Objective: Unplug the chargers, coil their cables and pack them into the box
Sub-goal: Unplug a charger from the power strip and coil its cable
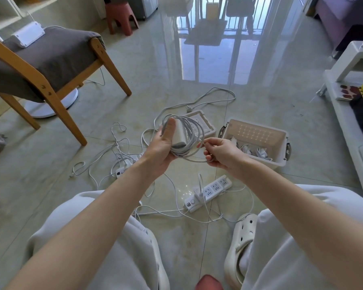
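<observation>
My left hand (162, 143) grips a white charger brick (179, 133), thumb pressed on its side, with its white cable (194, 132) wound in loops around it. My right hand (219, 153) pinches the free end of that cable just right of the coil. To the right, on the floor, stands the open white box (280, 162) with coiled chargers inside; its lid (209, 127) lies behind the coil. A white power strip (215, 188) lies near my knees with one charger (198, 193) plugged in. A second strip (122, 170) sits to the left among tangled cables.
A wooden chair (50, 59) with a grey cushion stands at the left, a white device on it. A white shelf unit (348, 95) runs along the right. Loose white cables (197, 101) trail over the tiled floor. My knees and a white clog (242, 237) fill the foreground.
</observation>
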A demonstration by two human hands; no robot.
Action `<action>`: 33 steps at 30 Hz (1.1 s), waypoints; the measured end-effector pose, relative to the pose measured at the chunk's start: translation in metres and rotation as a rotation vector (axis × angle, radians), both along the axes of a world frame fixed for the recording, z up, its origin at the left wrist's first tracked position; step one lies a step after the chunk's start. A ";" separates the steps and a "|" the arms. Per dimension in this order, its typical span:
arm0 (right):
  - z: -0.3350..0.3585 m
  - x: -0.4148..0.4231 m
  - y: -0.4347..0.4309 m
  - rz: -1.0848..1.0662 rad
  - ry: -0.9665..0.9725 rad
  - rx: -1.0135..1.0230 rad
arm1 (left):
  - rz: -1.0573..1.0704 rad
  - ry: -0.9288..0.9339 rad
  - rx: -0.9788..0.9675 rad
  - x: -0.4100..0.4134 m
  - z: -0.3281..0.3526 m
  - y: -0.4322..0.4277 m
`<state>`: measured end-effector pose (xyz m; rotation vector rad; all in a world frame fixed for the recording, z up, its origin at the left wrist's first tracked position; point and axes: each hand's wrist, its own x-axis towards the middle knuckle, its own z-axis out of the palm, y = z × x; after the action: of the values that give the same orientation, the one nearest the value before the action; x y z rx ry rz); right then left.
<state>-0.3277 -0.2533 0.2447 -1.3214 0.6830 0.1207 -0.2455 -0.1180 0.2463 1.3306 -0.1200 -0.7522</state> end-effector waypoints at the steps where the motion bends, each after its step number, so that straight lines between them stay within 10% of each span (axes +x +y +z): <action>1: 0.000 0.000 0.000 0.021 0.001 0.013 | -0.006 0.000 0.005 0.001 0.000 0.001; 21: 0.004 -0.009 0.010 0.056 -0.053 0.260 | -0.160 -0.006 0.270 -0.008 -0.017 -0.004; 29: -0.004 -0.014 0.026 0.185 -0.253 -0.613 | -0.028 0.062 0.273 -0.001 -0.023 -0.004; 33: -0.014 -0.014 0.023 0.170 -0.171 -0.619 | -0.056 0.022 0.343 -0.006 -0.027 -0.003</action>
<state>-0.3417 -0.2300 0.2310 -1.9593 0.4733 -0.0755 -0.2514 -0.1213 0.2193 1.6483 -0.0100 -0.8615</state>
